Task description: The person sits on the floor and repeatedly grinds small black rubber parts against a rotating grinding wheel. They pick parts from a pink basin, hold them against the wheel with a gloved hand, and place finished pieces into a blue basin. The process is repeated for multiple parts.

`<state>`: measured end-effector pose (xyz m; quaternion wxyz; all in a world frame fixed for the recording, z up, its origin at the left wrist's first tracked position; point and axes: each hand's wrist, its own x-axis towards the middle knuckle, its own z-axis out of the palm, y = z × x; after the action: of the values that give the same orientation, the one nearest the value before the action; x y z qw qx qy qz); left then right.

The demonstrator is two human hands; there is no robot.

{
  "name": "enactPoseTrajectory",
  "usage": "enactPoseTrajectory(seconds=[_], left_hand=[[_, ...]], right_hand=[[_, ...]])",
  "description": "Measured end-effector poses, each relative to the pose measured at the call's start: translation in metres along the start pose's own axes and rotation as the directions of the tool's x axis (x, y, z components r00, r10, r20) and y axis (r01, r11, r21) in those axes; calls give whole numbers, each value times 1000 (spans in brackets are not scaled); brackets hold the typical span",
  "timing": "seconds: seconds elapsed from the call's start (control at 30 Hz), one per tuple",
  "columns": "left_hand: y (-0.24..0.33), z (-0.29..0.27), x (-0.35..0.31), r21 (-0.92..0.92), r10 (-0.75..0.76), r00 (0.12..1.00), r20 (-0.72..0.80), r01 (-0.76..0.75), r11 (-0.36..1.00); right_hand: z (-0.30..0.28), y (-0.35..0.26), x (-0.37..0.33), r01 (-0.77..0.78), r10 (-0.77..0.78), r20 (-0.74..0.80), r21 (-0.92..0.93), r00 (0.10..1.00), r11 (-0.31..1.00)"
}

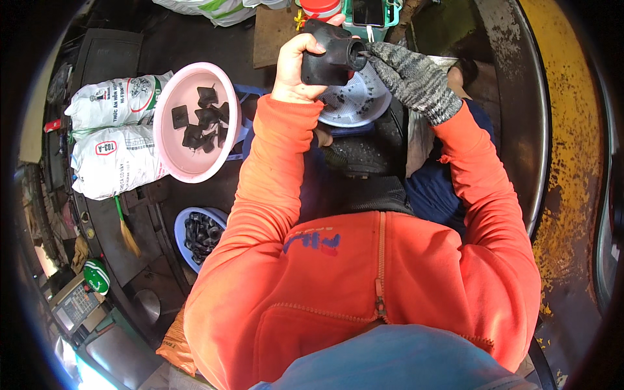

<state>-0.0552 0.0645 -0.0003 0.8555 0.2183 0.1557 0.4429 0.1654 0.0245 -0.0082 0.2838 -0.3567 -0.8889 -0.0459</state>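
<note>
My bare left hand grips a black moulded part, which has a flat, wide flange and a short round tube. The tube's open end points right. My right hand, in a grey knitted glove, has its fingertips pinched together at the tube's rim. Whether a small tool or a scrap sits between them is hidden. Below the part stands a pale blue mesh basket with small black bits in it. To the left, a pink basin holds several similar black parts.
A blue basin full of black pieces stands lower left. White printed sacks lie beyond the pink basin. At the top are a red-lidded container and a green basket with a phone. A rusty yellow surface runs along the right.
</note>
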Motion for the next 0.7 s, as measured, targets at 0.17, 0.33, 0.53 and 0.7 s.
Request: enactPoseTrajectory(seconds=[0.17,0.33,0.53,0.7], left_hand=[[-2,12,-4,76,118,992,-50,-114,991],[-7,21,-5,156,261,964,-48,-251,955],[-16,27,-1,128,407,913,11,-405,905],[-17,28,-1,213,463,882,85,-470,856]], right_hand=[[8,-4,-2,-73,63,63,167,996,983],[13,-6,-2,-144,133,60,253,989,957],[10,-16,1,-139,150,-6,334,989,932],[-2,-28,6,-134,112,111,215,987,967]])
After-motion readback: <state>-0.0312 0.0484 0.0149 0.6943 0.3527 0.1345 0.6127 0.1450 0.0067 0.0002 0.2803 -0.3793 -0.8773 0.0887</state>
